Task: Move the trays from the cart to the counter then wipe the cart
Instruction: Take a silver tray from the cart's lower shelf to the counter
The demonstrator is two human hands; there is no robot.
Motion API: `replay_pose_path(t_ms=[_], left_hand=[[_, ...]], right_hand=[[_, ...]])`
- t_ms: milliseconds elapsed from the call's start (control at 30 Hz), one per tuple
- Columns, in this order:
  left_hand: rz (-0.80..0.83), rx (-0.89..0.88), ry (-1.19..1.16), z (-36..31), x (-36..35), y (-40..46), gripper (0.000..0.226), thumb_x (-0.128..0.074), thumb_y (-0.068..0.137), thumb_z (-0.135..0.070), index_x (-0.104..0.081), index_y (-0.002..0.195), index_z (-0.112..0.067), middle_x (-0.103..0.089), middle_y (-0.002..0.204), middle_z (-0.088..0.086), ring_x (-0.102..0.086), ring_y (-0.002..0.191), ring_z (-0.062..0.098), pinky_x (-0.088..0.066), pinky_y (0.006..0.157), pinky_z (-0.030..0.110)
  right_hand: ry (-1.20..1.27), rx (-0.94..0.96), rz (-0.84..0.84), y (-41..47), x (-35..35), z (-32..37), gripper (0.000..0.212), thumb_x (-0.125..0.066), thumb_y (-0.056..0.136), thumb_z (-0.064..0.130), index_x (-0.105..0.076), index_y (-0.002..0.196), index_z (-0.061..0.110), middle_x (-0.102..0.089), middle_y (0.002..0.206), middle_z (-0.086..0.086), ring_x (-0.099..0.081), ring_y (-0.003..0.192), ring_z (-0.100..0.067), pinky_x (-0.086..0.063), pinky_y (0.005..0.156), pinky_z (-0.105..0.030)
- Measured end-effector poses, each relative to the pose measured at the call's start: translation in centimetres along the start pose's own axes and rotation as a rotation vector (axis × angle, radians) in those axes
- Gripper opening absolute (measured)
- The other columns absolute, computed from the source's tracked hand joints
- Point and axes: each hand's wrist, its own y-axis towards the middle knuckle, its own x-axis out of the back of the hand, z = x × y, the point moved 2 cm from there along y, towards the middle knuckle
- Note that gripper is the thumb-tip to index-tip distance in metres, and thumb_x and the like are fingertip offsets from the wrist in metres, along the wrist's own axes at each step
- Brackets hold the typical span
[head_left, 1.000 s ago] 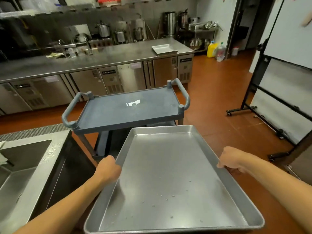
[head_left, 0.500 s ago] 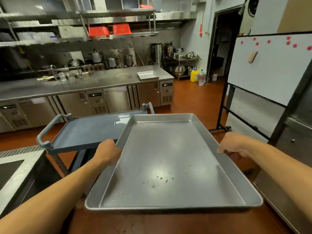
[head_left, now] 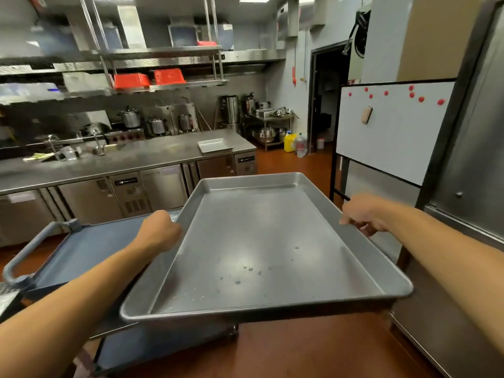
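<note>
Left hand (head_left: 161,230) and right hand (head_left: 364,214) grip opposite long rims of tray (head_left: 261,249), held in air between them. Fingertips hidden under rims. Cart (head_left: 79,252) below left hand, partly covered by tray. Counter (head_left: 109,162) beyond. Tray higher than half second ago, covering more cart.

no legible text anywhere, small dark panel labels on the under-counter units (head_left: 126,182) beyond the left hand (head_left: 161,230) too blurred to read, whiteboard (head_left: 392,129) past the right hand (head_left: 362,214) bears no writing
</note>
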Motion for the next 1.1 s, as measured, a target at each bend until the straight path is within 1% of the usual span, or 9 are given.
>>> replay_pose_path(t_ms=[367,533,633,700,800,900,967,1033,1100], left_hand=[[-0.035,-0.050,-0.001,-7.6,-3.7,14.3,0.027,-0.054,0.084,0.001,-0.048,0.058,-0.002,-0.049,0.058,0.011,-0.046,0.054,0.025,-0.033,0.049,0.030],[-0.053,-0.058,-0.063,-11.2,-5.7,20.4,0.023,-0.054,0.081,0.003,-0.049,0.058,-0.001,-0.048,0.057,0.011,-0.046,0.053,0.025,-0.032,0.047,0.030],[-0.052,-0.040,-0.098,-13.2,-6.5,23.2,0.024,-0.054,0.084,0.001,-0.048,0.061,-0.003,-0.048,0.061,0.011,-0.044,0.055,0.023,-0.034,0.053,0.033],[-0.065,-0.028,-0.120,-14.7,-6.7,25.6,0.026,-0.053,0.086,0.001,-0.047,0.061,-0.004,-0.048,0.063,0.011,-0.045,0.057,0.023,-0.037,0.062,0.033],[-0.038,0.020,-0.225,-16.4,-7.2,29.3,0.027,-0.051,0.089,-0.001,-0.051,0.062,-0.001,-0.053,0.065,0.015,-0.049,0.060,0.026,-0.040,0.065,0.036],[0.070,0.073,-0.447,-18.0,-8.4,33.0,0.041,-0.046,0.098,-0.029,-0.064,0.079,0.001,-0.068,0.085,0.026,-0.062,0.071,0.036,-0.045,0.068,0.038],[0.170,0.158,-0.635,-19.3,-9.4,34.8,0.063,-0.031,0.104,-0.054,-0.062,0.084,-0.003,-0.065,0.081,0.022,-0.059,0.062,0.030,-0.044,0.061,0.030],[0.223,0.248,-0.719,-20.7,-10.6,37.0,0.075,-0.021,0.102,-0.068,-0.055,0.076,-0.007,-0.054,0.063,0.012,-0.048,0.044,0.020,-0.038,0.046,0.021],[0.232,0.292,-0.743,-22.2,-11.6,39.3,0.083,-0.016,0.096,-0.078,-0.052,0.072,-0.008,-0.049,0.054,0.008,-0.041,0.039,0.018,-0.031,0.043,0.020]], right_hand=[[0.028,0.021,0.010,12.8,5.8,4.4,0.016,-0.059,0.093,-0.009,-0.052,0.088,0.004,-0.049,0.066,-0.011,-0.046,0.048,-0.019,-0.044,0.042,-0.024],[-0.033,-0.020,-0.097,19.4,7.1,6.7,0.008,-0.052,0.096,0.000,-0.058,0.101,0.001,-0.057,0.082,-0.015,-0.054,0.066,-0.027,-0.050,0.057,-0.032],[-0.115,0.018,-0.196,22.5,7.4,7.6,0.021,-0.045,0.105,0.010,-0.058,0.114,-0.003,-0.057,0.101,-0.013,-0.057,0.089,-0.032,-0.042,0.072,-0.033],[-0.119,0.061,-0.262,25.1,8.0,8.1,0.020,-0.045,0.104,0.013,-0.061,0.107,0.001,-0.060,0.108,-0.013,-0.055,0.095,-0.033,-0.041,0.078,-0.033],[-0.110,0.071,-0.328,29.2,8.4,8.4,0.016,-0.050,0.098,0.015,-0.062,0.093,0.004,-0.057,0.096,-0.015,-0.051,0.086,-0.030,-0.042,0.076,-0.034],[-0.115,0.040,-0.358,33.3,8.9,8.8,0.017,-0.051,0.099,0.019,-0.055,0.087,0.006,-0.059,0.096,-0.014,-0.055,0.073,-0.027,-0.042,0.060,-0.030],[-0.105,0.033,-0.366,36.5,9.5,9.2,0.019,-0.051,0.098,0.021,-0.051,0.082,0.010,-0.059,0.091,-0.012,-0.054,0.069,-0.025,-0.039,0.055,-0.028],[-0.085,0.031,-0.349,40.1,10.1,9.8,0.019,-0.052,0.097,0.021,-0.053,0.084,0.007,-0.055,0.082,-0.009,-0.055,0.074,-0.028,-0.042,0.062,-0.030],[-0.039,0.049,-0.318,43.8,10.7,10.3,0.018,-0.053,0.096,0.022,-0.055,0.085,0.007,-0.054,0.082,-0.008,-0.052,0.085,-0.030,-0.042,0.074,-0.034]])
